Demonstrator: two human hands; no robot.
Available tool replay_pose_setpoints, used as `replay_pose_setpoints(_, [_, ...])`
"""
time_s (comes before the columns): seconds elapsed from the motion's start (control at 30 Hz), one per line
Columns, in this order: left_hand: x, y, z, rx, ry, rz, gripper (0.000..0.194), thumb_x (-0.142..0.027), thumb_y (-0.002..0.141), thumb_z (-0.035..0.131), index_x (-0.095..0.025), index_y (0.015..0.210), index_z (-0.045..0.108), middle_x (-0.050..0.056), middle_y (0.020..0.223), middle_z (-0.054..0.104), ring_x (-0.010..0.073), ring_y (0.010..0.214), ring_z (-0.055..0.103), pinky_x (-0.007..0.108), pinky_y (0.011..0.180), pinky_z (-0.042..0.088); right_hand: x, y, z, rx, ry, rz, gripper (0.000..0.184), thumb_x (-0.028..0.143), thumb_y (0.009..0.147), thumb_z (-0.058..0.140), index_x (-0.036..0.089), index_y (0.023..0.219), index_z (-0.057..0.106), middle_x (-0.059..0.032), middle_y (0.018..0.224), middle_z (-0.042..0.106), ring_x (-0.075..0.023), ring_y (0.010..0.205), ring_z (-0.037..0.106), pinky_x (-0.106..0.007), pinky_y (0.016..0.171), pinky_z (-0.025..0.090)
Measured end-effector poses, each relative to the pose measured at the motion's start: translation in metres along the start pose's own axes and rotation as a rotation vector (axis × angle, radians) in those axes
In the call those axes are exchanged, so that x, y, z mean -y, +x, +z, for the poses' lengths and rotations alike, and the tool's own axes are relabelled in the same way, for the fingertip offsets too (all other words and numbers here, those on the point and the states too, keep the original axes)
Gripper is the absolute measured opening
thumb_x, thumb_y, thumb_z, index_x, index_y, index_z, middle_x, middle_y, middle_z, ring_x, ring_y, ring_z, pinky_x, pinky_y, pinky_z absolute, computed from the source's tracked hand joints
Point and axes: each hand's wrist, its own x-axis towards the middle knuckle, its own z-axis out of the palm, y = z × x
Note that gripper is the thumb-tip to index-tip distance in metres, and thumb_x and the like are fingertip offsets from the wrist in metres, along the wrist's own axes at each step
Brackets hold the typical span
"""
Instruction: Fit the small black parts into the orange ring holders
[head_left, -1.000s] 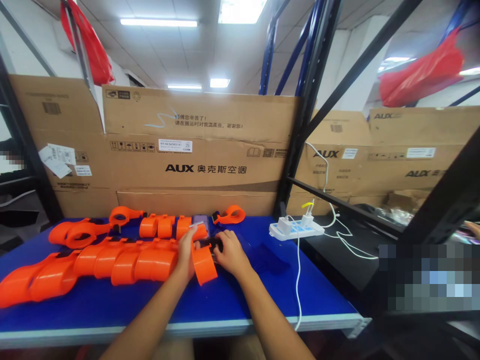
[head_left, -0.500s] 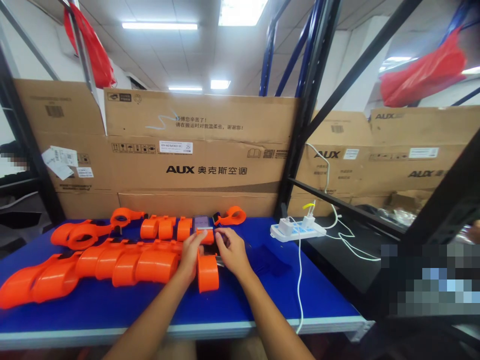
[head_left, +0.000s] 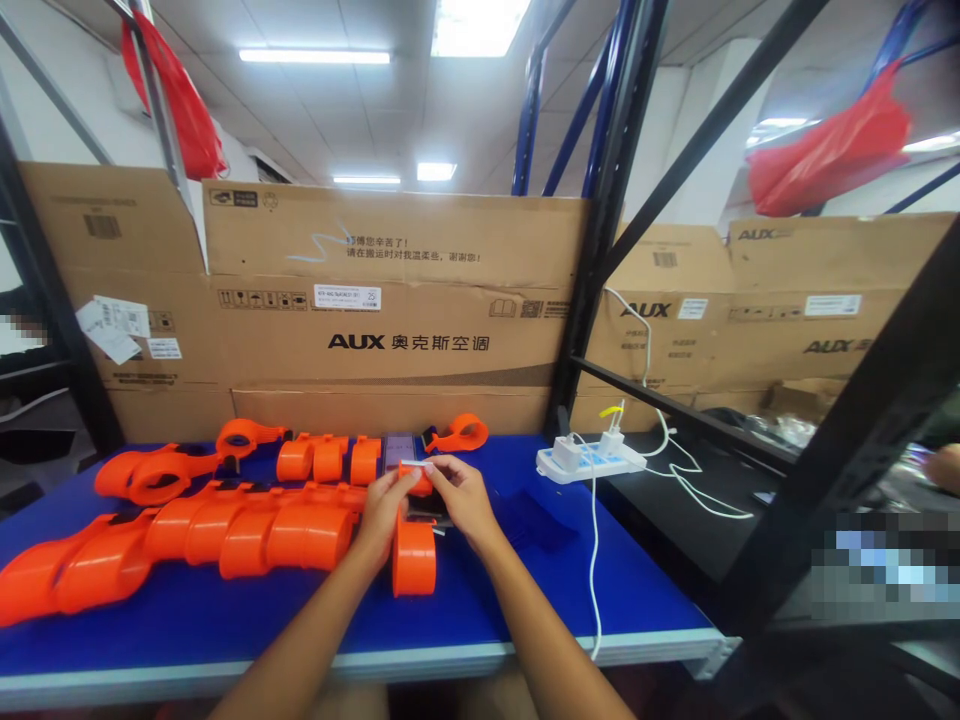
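My left hand (head_left: 382, 512) is closed round an orange plastic ring piece (head_left: 415, 562), whose wide band hangs below the fingers. A thin white strip (head_left: 415, 463) lies across the top of the orange part, between the two hands. The fingertips of my right hand (head_left: 463, 502) are pinched at the strip's right end. Both hands are close together above the table. Left of them, several orange ring pieces (head_left: 311, 535) stand in a row, with dark bits on their upper edges. A flat, phone-like object (head_left: 399, 447) is partly hidden behind the hands.
More orange ring pieces (head_left: 161, 472) lie along the back of the blue table (head_left: 285, 625). A white power strip (head_left: 592, 456) with plugs and cables is at the right, by the black rack post (head_left: 611, 150). Cardboard (head_left: 405, 290) walls off the back. Dark blue cloth (head_left: 536, 520) lies right of my hands.
My right hand has moved slightly left and its fingertips now meet the white strip. The strip appears tilted more towards the right hand. The whole view has shifted a little.
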Motion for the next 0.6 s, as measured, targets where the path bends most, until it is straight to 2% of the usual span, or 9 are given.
replay_pose_setpoints(0.17, [-0.0012, -0.0043, 0.0039, 0.027, 0.086, 0.075, 0.026, -0.035, 0.063, 0.089, -0.017, 0.074, 0.073, -0.003, 0.049, 0.057, 0.0144, 0.05, 0.054, 0.024, 0.054, 0.041, -0.0036, 0.0001, -0.0009, -0.021, 0.032, 0.006, 0.029, 0.048, 0.082, 0.074, 0.019, 0.086, 0.073, -0.0053, 0.086, 0.074, -0.021, 0.08, 0.066, -0.03, 0.072, 0.054])
replay_pose_setpoints(0.3, [-0.0021, -0.0062, 0.0056, 0.038, 0.144, 0.109, 0.03, -0.041, 0.065, 0.088, -0.016, 0.078, 0.076, -0.001, 0.051, 0.061, 0.017, 0.055, 0.059, 0.026, 0.059, 0.045, -0.0025, -0.0008, -0.0008, -0.036, 0.025, 0.015, 0.03, 0.049, 0.082, 0.074, 0.019, 0.086, 0.073, -0.0051, 0.086, 0.073, -0.0212, 0.081, 0.065, -0.03, 0.073, 0.053])
replay_pose_setpoints(0.43, [-0.003, -0.0066, 0.0057, 0.04, 0.191, 0.142, 0.034, -0.046, 0.066, 0.085, -0.016, 0.08, 0.077, -0.001, 0.051, 0.062, 0.017, 0.054, 0.058, 0.028, 0.062, 0.046, 0.0003, -0.0014, 0.0006, -0.053, 0.026, 0.018, 0.03, 0.05, 0.081, 0.074, 0.02, 0.086, 0.073, -0.0053, 0.087, 0.073, -0.0222, 0.082, 0.065, -0.031, 0.074, 0.052])
replay_pose_setpoints(0.6, [-0.0046, -0.0077, 0.0064, 0.056, 0.192, 0.165, 0.032, -0.046, 0.069, 0.084, -0.016, 0.078, 0.076, -0.004, 0.043, 0.054, 0.0151, 0.048, 0.051, 0.028, 0.06, 0.042, 0.0032, -0.002, 0.0009, -0.073, 0.022, 0.015, 0.029, 0.049, 0.08, 0.075, 0.021, 0.086, 0.074, -0.0049, 0.088, 0.074, -0.0226, 0.082, 0.064, -0.032, 0.073, 0.05])
